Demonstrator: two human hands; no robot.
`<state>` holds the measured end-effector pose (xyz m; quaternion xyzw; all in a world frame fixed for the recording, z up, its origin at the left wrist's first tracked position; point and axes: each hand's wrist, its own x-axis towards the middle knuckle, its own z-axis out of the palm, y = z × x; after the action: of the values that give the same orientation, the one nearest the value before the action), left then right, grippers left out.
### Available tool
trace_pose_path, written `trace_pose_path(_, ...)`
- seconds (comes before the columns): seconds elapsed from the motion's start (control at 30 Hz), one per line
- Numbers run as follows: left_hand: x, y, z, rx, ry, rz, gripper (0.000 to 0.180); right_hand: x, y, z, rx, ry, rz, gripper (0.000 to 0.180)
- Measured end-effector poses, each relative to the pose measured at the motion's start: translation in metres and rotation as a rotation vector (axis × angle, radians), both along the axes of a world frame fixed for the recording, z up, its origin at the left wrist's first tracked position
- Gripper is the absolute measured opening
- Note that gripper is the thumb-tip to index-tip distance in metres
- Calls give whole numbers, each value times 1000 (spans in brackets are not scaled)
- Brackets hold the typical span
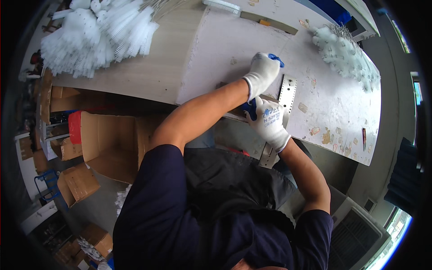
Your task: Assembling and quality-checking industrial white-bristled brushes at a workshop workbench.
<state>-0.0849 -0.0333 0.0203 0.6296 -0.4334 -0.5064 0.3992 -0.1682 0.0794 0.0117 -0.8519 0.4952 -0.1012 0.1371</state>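
Two navy sleeves (pixel 164 184) (pixel 313 229) trail two gloved hands (pixel 263 73) (pixel 270 120) near one perforated strip (pixel 288 95).

Table (pixel 211 56): pale, patched top
Far left: large white brush heap (pixel 94 42)
Far right: 1 smaller heap (pixel 346 56)
Centre-right: perforated metal strip (pixel 287 95)
Near right: 1 slim red tool (pixel 364 138)

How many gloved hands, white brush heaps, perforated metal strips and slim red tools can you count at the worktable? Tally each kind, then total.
Gloved hands: 2 (left hand, right hand)
White brush heaps: 2 (left heap, right heap)
Perforated metal strip: 1 (seemingly one piece, partly hidden)
Slim red tool: 1
Total: 6
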Motion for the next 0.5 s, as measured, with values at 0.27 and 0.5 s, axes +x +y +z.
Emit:
trace_pose_path(0.27, 57, -3, -17, -84, 179, -95, 22, 9, -4, -2, 16, -120, -65, 30)
trace_pose_path(0.5, 164, -95, -4, -630, -791, 132, 35, 0, 4, -1, -138, -38, -111, 33)
